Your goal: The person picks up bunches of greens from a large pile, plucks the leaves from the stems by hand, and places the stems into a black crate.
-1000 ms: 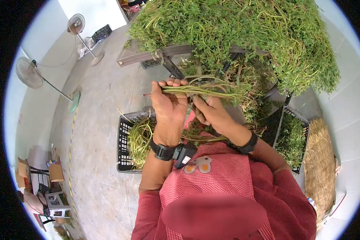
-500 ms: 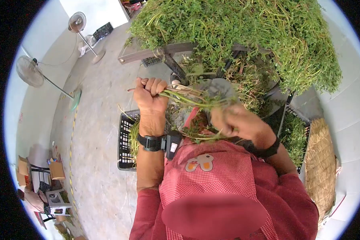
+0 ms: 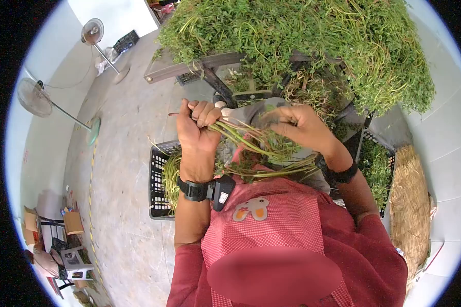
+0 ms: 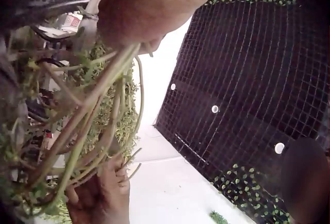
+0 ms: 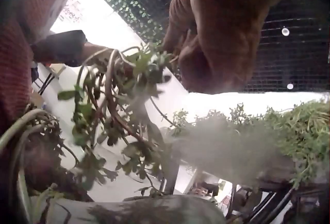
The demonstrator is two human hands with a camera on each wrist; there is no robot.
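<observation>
My left hand [image 3: 197,125] grips a bunch of green and reddish stems [image 3: 238,137], its fingers curled round them. The leafy ends hang to the right, and a thin reddish stem end pokes out left of the fist. My right hand [image 3: 308,130] is at the leafy side of the bunch, fingers bent, pinching a blurred bit of greenery at the fingertips. In the right wrist view, its fingertips meet the leaves [image 5: 149,64]. More cut stems [image 3: 287,171] lie across the lap, over the red checked apron [image 3: 271,220].
A tall heap of leafy greens [image 3: 292,36] covers the table [image 3: 176,71] ahead. One black crate [image 3: 159,204] with stems stands at the left, another crate [image 3: 392,169] with greens at the right. Beyond are a straw mat [image 3: 410,204] and two standing fans [image 3: 35,97].
The left hand has turned from an open palm under the stems into a fist round them, shifting left. The right hand has moved right, away from the left hand, then up slightly.
</observation>
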